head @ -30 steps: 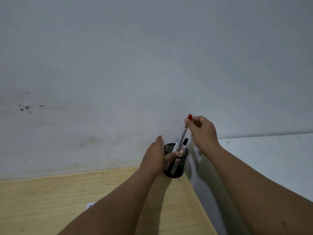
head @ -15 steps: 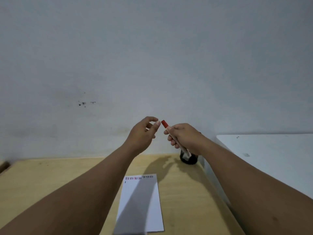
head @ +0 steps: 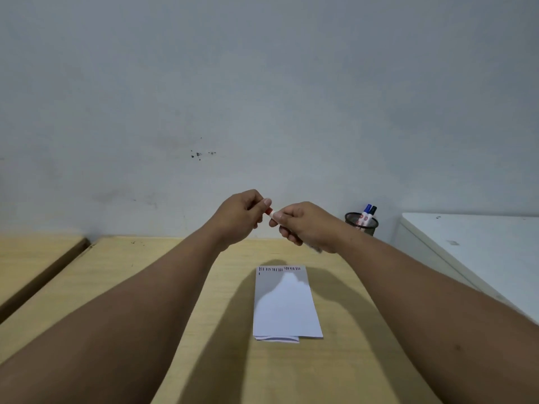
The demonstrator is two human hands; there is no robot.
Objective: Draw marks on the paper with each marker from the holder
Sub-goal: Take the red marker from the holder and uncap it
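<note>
Marker [head: 271,213] gripped between both hands above paper [head: 285,304].

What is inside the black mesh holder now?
Two markers stand inside the mesh holder: one with a blue cap and one with a black cap. Their lower ends and the holder's bottom are hidden by the right forearm and the mesh.

No legible text, brand, number or sign was recorded. A row of short dark and red strokes was noted along the far edge of the paper [head: 284,301], with one stroke below at its left, none forming letters or digits. Red-and-white label patches were observed on the two markers [head: 367,214] standing in the mesh holder [head: 361,225], too small to be read.
</note>
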